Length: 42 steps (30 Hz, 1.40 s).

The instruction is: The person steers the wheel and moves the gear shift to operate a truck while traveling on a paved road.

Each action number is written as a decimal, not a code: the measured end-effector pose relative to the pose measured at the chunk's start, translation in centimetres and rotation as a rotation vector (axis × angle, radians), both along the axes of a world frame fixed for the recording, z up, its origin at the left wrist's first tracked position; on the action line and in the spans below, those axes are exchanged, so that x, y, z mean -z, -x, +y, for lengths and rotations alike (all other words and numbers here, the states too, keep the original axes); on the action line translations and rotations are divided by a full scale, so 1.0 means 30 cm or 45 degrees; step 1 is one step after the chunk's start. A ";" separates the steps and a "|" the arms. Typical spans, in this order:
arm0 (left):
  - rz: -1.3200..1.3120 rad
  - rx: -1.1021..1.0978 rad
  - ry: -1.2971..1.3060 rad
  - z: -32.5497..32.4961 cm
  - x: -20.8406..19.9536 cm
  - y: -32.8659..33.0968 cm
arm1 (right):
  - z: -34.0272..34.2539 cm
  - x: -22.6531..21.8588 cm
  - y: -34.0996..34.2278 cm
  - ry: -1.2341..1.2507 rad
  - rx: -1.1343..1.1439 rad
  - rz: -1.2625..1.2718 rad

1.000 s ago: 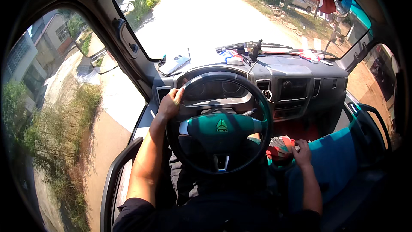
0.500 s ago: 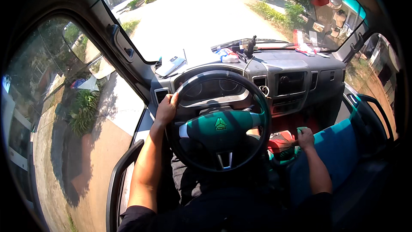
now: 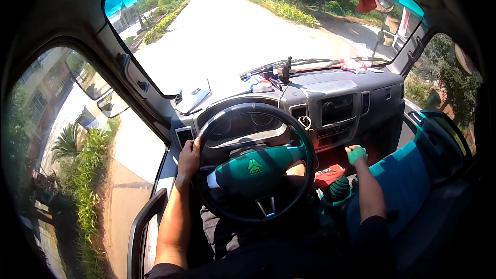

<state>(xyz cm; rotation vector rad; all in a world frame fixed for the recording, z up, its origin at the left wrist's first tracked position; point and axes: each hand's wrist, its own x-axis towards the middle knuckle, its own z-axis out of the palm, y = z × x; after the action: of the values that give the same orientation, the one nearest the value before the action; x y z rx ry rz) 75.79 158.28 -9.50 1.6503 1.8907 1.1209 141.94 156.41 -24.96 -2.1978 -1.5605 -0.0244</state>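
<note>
Holding the one steering wheel, our left hand is wrapping its fingers around the rim near 9 o'clock. The wheel is sitting directly before our lap, its round face turning up toward us. Three spokes are joining hub and rim: the crossbar's long axis is running from just past 8 o'clock to between 2 and 3, and the lower spoke is pointing between 5 and 6.

Our right hand is hovering at 3 o'clock from the hub, its fingers curling into a fist; we cannot tell what they are enclosing. One pleated boot is standing just below it, beside one red item. One teal seat is lying between 3 and 4.

On the dashboard, one pale flat object is resting between 10 and 11, and one black holder is rising toward 1. Two red cloths are hanging beyond, near 1.
</note>
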 end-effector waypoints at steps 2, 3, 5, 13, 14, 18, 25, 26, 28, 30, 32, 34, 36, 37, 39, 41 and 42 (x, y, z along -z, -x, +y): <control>-0.014 0.017 0.022 -0.009 -0.023 0.004 | 0.037 -0.015 0.042 0.066 0.132 0.115; -0.021 0.027 0.034 -0.013 -0.032 0.004 | 0.030 -0.020 0.059 0.114 0.162 0.125; -0.032 -0.002 0.056 -0.037 -0.027 0.002 | 0.018 -0.034 0.085 0.130 0.175 0.137; -0.023 0.016 -0.011 0.012 -0.020 -0.004 | -0.010 -0.034 0.083 -0.036 0.216 0.093; -0.034 0.030 -0.006 0.014 -0.020 0.005 | -0.011 -0.041 0.102 -0.039 0.210 0.101; -0.021 0.040 -0.031 0.027 -0.030 0.007 | -0.008 -0.056 0.141 -0.056 0.226 0.115; -0.121 0.106 0.007 0.060 -0.015 0.012 | -0.025 -0.049 0.129 -0.031 0.217 0.101; -0.176 0.108 0.027 0.044 -0.036 0.000 | -0.026 -0.046 0.126 -0.027 0.219 0.100; -0.193 0.093 0.013 0.048 -0.045 -0.001 | -0.024 -0.051 0.143 -0.020 0.211 0.108; -0.106 0.066 -0.006 0.036 -0.014 0.020 | -0.028 -0.071 0.178 -0.018 0.188 0.130; -0.049 0.067 -0.041 0.060 -0.012 0.008 | -0.031 -0.054 0.147 -0.017 0.214 0.104; -0.046 0.045 0.023 0.041 -0.032 -0.008 | -0.033 -0.038 0.141 0.013 0.230 0.089; -0.038 0.064 0.031 0.052 -0.044 0.001 | -0.023 -0.026 0.130 0.013 0.237 0.056; -0.039 0.057 0.029 0.045 -0.050 0.002 | -0.021 -0.029 0.140 0.015 0.241 0.045; -0.043 0.046 0.025 0.028 -0.065 -0.006 | -0.015 -0.038 0.153 -0.050 0.199 0.048; -0.030 0.040 0.013 0.033 -0.048 0.004 | -0.022 -0.049 0.157 -0.067 0.188 0.048; -0.045 0.041 0.038 0.028 -0.034 0.005 | -0.029 -0.034 0.150 -0.052 0.198 0.048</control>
<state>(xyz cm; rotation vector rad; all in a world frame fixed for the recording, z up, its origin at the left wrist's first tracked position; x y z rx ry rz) 75.65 159.12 -8.49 1.6287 1.8435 1.0968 137.44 155.52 -23.94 -2.2695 -1.3545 -0.0617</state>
